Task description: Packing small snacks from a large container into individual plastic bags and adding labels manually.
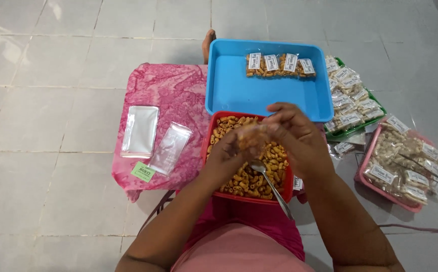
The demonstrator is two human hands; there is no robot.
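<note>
My spoon (272, 187) lies in the red tub (212, 132) of orange macaroni snacks (249, 179), handle toward me. Right above that tub my left hand (227, 156) and right hand (294, 135) both clasp a small filled packet (252, 137), blurred. Left of the tub, empty clear bags (140, 131) rest on pink cloth (173, 90). Beyond the tub sits a blue tray (239, 90) holding labelled packets (279, 65).
</note>
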